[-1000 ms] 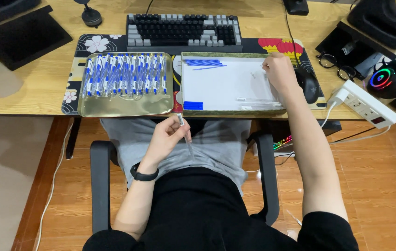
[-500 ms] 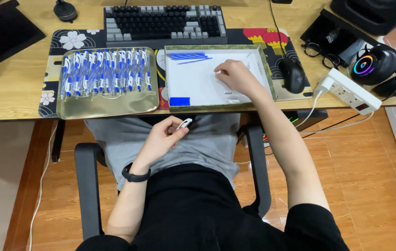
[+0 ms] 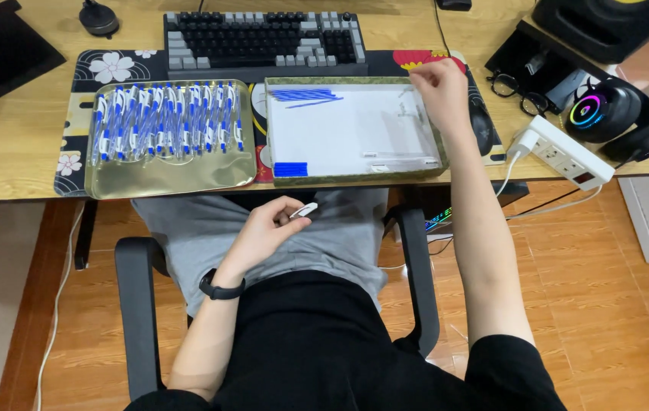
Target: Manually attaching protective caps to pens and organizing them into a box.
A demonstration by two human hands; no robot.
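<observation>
The left hand (image 3: 267, 228) rests over the lap, below the edge of the pale wooden counter (image 3: 12, 152), its fingers curled and pinching a small white pen part (image 3: 304, 211) between thumb and forefinger. The part's long axis runs slantwise, its far end pointing up and to the right of the hand, toward the counter edge. A black wristband (image 3: 220, 288) sits on that wrist.

The right hand (image 3: 439, 87) is raised over the far right corner of a shallow green-rimmed tray lined with white paper (image 3: 355, 180), fingers bunched together and pointing down; whether they hold anything I cannot tell. To the left of this hand, inside the tray, lies a bundle of thin blue refills (image 3: 305, 95), long axis nearly side to side. Nearer the person, a small blue block (image 3: 289, 169) lies by the tray's near left corner.

Further left of the hand, a golden metal tray (image 3: 165, 181) holds a row of blue-and-white pens (image 3: 165, 122), their long axes pointing away from the person
</observation>
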